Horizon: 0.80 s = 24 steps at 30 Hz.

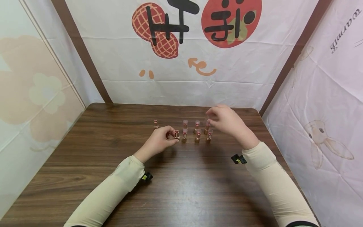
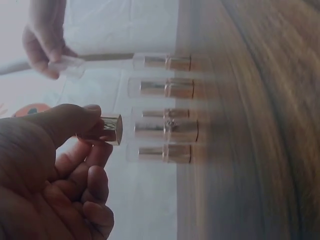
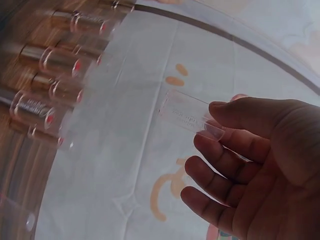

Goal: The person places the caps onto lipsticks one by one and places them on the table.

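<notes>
My left hand [image 1: 158, 138] pinches a gold lipstick tube [image 2: 111, 129] between thumb and fingers; in the head view its top looks red and carries no clear cap. In the right wrist view, my right hand [image 3: 250, 150] pinches a clear plastic cap [image 3: 182, 114] by one end, with faint lettering on it. That hand [image 1: 228, 123] is raised over the right end of a group of lipsticks. Several upright gold lipsticks [image 1: 197, 136] with clear caps stand in two rows between the hands. Another lipstick [image 1: 155, 124], without a clear cap, stands behind my left hand.
The dark wooden table [image 1: 181, 186] carries everything. A white printed cloth [image 1: 119, 60] hangs along its back edge, with more cloth at both sides. Small black devices [image 1: 239, 159] sit at both wrists.
</notes>
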Available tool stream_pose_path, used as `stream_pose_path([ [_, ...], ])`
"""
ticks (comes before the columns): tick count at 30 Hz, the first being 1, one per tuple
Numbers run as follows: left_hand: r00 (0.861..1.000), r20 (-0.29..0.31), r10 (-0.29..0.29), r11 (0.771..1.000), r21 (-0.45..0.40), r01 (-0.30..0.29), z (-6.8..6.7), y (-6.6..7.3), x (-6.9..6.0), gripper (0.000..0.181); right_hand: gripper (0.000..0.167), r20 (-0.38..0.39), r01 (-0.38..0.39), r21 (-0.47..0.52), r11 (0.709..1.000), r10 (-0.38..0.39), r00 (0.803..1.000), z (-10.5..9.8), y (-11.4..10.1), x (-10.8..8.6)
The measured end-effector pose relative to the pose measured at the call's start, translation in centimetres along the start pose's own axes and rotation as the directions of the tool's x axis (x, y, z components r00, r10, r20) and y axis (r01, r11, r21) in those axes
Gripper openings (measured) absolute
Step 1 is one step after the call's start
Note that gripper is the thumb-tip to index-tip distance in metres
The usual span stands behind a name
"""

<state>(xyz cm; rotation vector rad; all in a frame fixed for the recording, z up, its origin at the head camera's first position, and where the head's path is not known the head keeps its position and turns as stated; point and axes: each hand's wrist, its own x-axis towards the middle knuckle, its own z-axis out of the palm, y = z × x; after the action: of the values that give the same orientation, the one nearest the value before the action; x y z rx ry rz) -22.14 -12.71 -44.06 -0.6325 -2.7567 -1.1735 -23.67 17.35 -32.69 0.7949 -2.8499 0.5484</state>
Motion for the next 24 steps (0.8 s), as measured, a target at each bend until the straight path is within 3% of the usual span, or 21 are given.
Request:
stream_pose_path([
  [11,0.999,0.020,0.027,0.999,-0.024,-0.027,1.7,0.7,-0.2,0.022,0.026,0.028,0.104,0.027,0.994,-0.104,0.994,-0.2,-2.6,0.3],
  [24,0.999,0.033,0.028,0.996,-0.086,-0.025,2.1,1.3,-0.6,0.025,0.021,0.082,0.178,0.032,0.983,-0.180,0.980,0.6,-5.4,0.6],
])
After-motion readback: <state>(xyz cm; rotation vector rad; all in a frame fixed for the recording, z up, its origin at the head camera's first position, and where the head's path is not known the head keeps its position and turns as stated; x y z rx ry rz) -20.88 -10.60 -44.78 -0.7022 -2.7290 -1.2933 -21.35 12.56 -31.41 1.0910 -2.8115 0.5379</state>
